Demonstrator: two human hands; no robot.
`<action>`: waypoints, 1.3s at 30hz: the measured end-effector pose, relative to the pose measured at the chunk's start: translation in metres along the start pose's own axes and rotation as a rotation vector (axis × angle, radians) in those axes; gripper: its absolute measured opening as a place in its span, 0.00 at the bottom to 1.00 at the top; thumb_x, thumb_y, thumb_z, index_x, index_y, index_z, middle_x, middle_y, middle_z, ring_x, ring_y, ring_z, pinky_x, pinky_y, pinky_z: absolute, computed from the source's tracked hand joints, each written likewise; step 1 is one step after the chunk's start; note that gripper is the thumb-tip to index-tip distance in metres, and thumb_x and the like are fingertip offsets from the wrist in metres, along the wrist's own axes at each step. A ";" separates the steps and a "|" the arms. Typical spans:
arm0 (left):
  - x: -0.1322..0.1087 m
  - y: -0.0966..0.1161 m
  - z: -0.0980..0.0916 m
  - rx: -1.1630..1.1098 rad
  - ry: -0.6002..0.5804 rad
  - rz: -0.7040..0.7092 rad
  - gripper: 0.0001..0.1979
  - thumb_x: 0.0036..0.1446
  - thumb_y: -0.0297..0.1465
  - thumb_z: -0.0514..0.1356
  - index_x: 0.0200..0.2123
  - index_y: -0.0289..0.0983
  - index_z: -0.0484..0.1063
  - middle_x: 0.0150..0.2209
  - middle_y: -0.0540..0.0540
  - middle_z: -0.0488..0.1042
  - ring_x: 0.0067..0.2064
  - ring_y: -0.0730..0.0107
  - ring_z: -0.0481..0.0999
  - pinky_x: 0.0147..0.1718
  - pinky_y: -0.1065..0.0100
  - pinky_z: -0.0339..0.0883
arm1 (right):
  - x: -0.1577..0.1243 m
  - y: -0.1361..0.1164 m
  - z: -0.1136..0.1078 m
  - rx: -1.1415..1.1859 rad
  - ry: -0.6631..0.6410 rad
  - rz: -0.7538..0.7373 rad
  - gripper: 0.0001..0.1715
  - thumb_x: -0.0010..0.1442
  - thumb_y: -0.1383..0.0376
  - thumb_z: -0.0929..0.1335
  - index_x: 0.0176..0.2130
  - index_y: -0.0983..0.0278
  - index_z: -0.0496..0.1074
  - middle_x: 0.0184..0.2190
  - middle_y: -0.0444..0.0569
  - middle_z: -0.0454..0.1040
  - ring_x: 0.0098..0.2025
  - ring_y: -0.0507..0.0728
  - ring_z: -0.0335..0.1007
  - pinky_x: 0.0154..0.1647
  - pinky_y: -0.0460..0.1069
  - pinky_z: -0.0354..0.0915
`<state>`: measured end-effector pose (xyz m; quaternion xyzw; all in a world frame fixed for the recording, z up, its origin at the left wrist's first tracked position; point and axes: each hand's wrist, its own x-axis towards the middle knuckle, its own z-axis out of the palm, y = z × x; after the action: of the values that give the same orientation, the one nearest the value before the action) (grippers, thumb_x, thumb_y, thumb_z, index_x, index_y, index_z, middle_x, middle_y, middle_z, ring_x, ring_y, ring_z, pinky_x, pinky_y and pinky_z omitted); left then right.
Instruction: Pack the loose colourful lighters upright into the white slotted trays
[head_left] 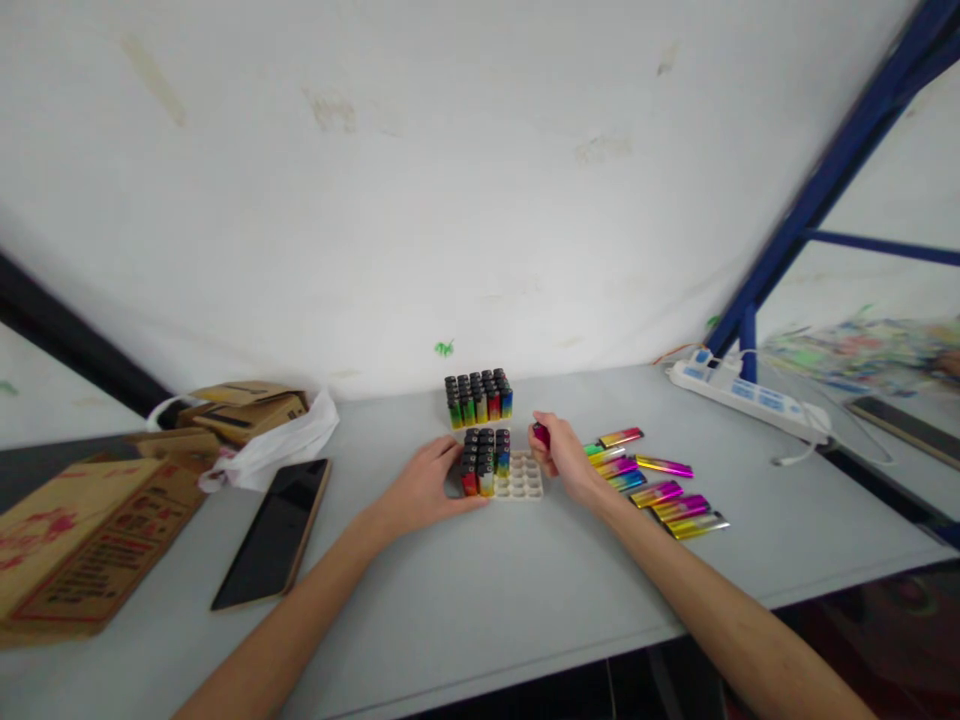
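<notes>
A white tray with round-cornered pockets (519, 487) sits in the middle of the table. Standing upright in its left part are several lighters (486, 462) with black tops and shiny coloured bodies, while the pockets at its right are bare. My left hand (431, 485) is curled around the tray's left side, thumb along the front edge. Just right of the tray, my right hand (561, 455) is closed on a dark red lighter (540, 433), mostly covered by the fingers. Loose lighters (667, 495) lie flat in a scattered group beyond my right wrist.
Behind the tray stands another block of upright lighters (480, 398), near the white wall. To the left are a black tablet-like device (274, 535), a white plastic bag (289, 440) and cardboard boxes (112, 540). A white power strip (750, 398) with cables lies at the right.
</notes>
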<state>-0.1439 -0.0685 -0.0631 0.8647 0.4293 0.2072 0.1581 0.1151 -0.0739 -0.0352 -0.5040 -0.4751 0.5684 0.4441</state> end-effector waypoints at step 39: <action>0.000 0.009 -0.002 0.016 -0.007 -0.023 0.29 0.52 0.52 0.75 0.49 0.40 0.78 0.51 0.39 0.79 0.53 0.45 0.80 0.58 0.49 0.74 | -0.017 -0.001 -0.022 -1.070 -0.235 -0.610 0.16 0.75 0.53 0.71 0.44 0.63 0.79 0.34 0.51 0.84 0.35 0.59 0.79 0.38 0.49 0.66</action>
<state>-0.1388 -0.0730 -0.0570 0.8617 0.4403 0.1990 0.1550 0.1383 -0.0888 -0.0325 -0.4323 -0.8620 0.1514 0.2172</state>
